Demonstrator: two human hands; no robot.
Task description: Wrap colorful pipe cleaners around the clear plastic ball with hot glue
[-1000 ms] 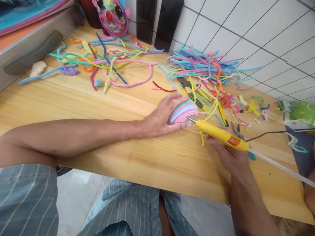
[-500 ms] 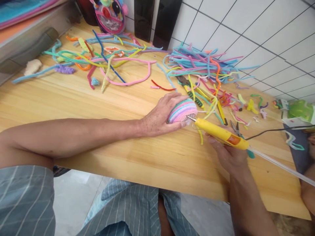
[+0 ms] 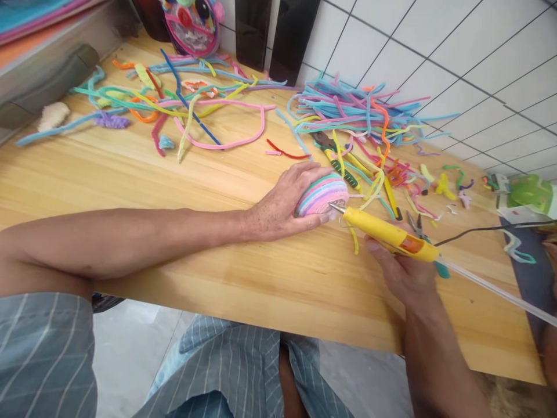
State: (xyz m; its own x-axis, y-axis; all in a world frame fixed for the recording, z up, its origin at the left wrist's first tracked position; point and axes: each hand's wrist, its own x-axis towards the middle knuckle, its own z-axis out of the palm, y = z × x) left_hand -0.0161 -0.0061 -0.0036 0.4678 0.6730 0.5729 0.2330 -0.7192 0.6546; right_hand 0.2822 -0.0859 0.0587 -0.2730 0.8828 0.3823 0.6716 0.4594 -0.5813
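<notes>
My left hand (image 3: 289, 200) is wrapped round a rounded piece covered in striped pipe cleaners (image 3: 321, 196), in green, blue, purple and pink, and steadies it on the table. In my right hand (image 3: 400, 264) is a yellow hot glue gun (image 3: 387, 232), its metal nozzle at the piece's right side. A long clear glue stick (image 3: 491, 290) sticks out of the gun's back end. My right fingers are partly hidden behind the gun's body. Pliers with teal handles (image 3: 420, 229) lie just behind the gun.
A bundle of blue and pink pipe cleaners (image 3: 348, 110) lies by the tiled wall. Yellow-and-green pliers (image 3: 342, 168) and a yellow cutter (image 3: 391, 198) are beyond the piece. Loose pipe cleaners (image 3: 221, 145) spread at back left. A black cord (image 3: 487, 230) crosses the right side.
Hardly anything differs. The view has shifted slightly, while both hands, the striped piece and the glue gun keep their places relative to one another.
</notes>
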